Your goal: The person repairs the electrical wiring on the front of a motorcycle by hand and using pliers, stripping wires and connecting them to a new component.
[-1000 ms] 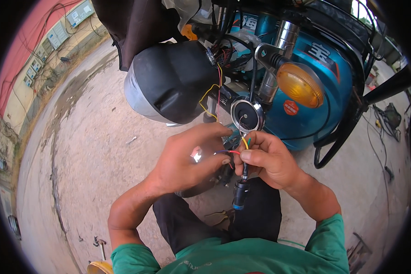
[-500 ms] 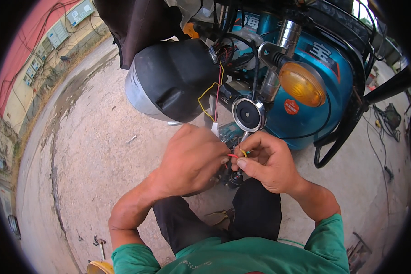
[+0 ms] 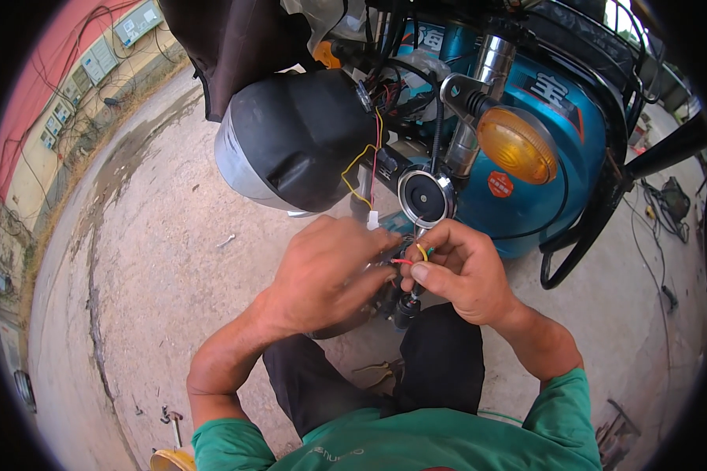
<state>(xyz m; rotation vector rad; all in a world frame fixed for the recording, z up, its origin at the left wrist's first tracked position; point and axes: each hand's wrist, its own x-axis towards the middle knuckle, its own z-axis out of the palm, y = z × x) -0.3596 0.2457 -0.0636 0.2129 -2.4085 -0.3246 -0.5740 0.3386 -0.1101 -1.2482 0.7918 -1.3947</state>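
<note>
My right hand (image 3: 465, 271) is closed, pinching a red wire (image 3: 401, 261) and a yellow wire (image 3: 423, 251) between thumb and fingertips, with a bit of green beside them. The red wire's end points left toward my left hand (image 3: 326, 271). That hand's thumb and fingers are parted and slightly blurred, and I see nothing between them. Just above its fingertips hangs a white plug connector (image 3: 372, 220) on yellow and pink wires. A round black horn (image 3: 425, 198) with a chrome rim sits above my right hand. Below the hands is a black cylindrical part (image 3: 405, 312).
A black headlight housing (image 3: 306, 129) stands left of the blue vehicle body (image 3: 550, 102). An orange turn signal (image 3: 517, 145) juts out on the right. Pliers (image 3: 375, 372) lie between my legs; a hammer-like tool (image 3: 174, 424) and yellow bucket (image 3: 170, 460) are lower left.
My left hand's fingers have parted and come off the red wire, whose end now shows. My right hand keeps its pinch, nearly in the same place.
</note>
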